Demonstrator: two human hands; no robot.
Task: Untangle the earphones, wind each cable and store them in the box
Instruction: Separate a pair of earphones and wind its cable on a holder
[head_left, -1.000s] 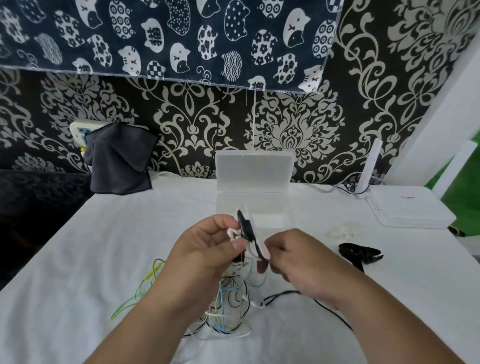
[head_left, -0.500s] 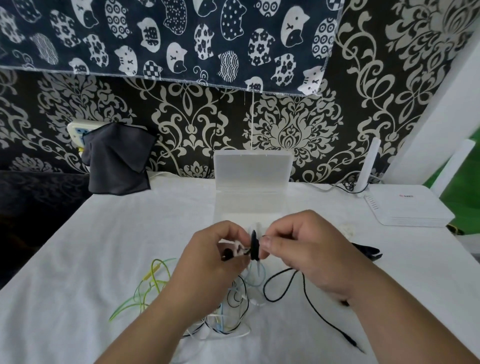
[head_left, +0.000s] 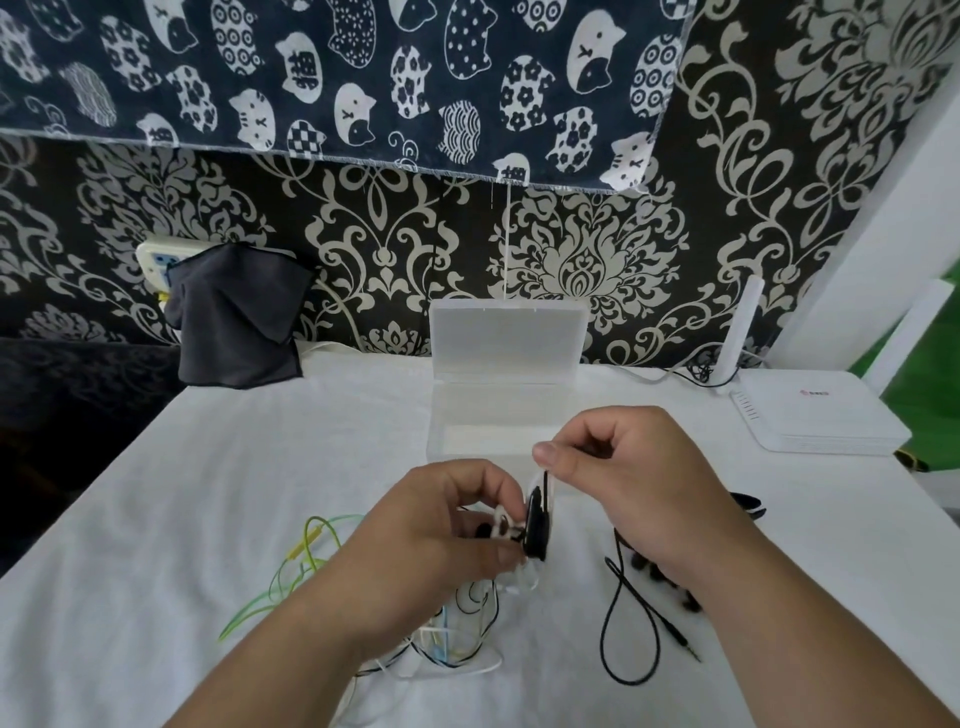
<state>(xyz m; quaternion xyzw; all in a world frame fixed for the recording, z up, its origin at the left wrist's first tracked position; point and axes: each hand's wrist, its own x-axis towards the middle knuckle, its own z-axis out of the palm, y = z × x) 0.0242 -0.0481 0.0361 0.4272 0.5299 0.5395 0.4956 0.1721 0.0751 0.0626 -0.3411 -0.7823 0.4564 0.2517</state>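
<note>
Left hand (head_left: 441, 530) grips black coil (head_left: 535, 525); right hand (head_left: 634, 478) pinches its cable (head_left: 544, 480) (at coil's 1 o'clock); box (head_left: 504, 338) at 12.

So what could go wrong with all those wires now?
The loose end of the black cable lies looped on the table and might snag the tangled pile under the left hand during winding. The half-wound coil could spring undone if the right hand loses its pinch.
</note>
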